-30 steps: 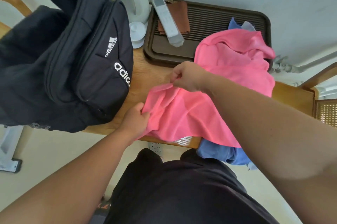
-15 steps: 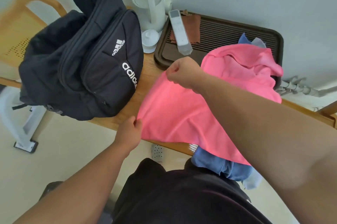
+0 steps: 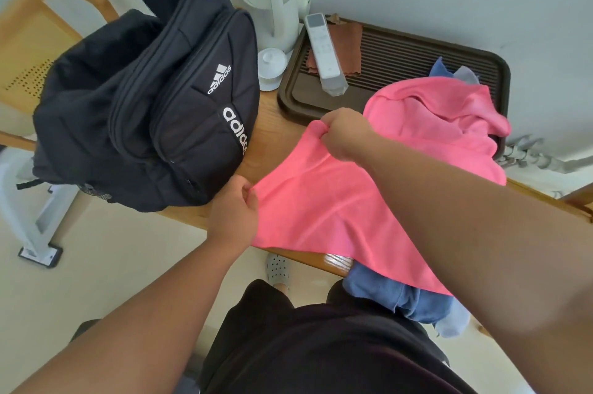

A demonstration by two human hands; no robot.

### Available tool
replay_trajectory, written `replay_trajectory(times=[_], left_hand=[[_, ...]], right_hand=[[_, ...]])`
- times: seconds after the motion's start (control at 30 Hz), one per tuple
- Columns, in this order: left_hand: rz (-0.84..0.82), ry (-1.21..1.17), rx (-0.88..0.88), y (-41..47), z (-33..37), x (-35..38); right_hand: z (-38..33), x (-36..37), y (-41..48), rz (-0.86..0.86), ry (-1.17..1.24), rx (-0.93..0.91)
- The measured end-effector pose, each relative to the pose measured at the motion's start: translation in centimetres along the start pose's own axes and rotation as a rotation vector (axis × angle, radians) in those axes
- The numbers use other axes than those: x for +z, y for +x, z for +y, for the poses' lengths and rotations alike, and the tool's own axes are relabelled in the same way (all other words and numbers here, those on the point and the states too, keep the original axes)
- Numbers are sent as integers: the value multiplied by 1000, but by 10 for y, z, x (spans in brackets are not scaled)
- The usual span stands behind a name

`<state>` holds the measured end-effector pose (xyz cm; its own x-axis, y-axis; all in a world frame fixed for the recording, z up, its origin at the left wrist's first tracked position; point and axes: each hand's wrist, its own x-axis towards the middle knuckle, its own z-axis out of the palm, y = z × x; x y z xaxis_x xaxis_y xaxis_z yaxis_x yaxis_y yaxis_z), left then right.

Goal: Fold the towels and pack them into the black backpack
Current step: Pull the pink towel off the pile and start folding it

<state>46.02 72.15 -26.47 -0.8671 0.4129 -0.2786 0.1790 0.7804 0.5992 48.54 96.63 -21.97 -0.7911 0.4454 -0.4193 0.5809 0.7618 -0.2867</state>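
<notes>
Pinching two corners of the soft pink towel (image 3: 321,201) with left grip (image 3: 236,207) and, beyond it, right grip (image 3: 346,133), knuckles up; stretching it smooth over the wooden desk (image 3: 272,136), black fabric backpack (image 3: 179,124) just left of both.

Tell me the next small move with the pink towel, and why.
Probably draw both pinched corners toward the black backpack to pull the pink cloth towel flat. The left hand and right hand each pinch a corner of one edge, but its far end lies bunched over the slatted brown tray.
</notes>
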Motion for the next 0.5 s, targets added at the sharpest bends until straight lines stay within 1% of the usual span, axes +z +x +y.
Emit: replay_trajectory(times=[0.1,0.17,0.3,0.43,0.5], left_hand=[[-165,76,28,-2,-4,1],[-232,106,59,-3,-9,-1],[-248,143,30,-6,-15,-10],[-285,75,-51,-8,-21,-18],[-272,46,-74,-9,-24,-22]], right_hand=[[3,-2,0,102,-100,48],[1,-3,3,119,-86,40],[-18,-6,11,57,61,50],[-43,-6,13,49,234,-76],[-55,-7,13,36,309,-114]])
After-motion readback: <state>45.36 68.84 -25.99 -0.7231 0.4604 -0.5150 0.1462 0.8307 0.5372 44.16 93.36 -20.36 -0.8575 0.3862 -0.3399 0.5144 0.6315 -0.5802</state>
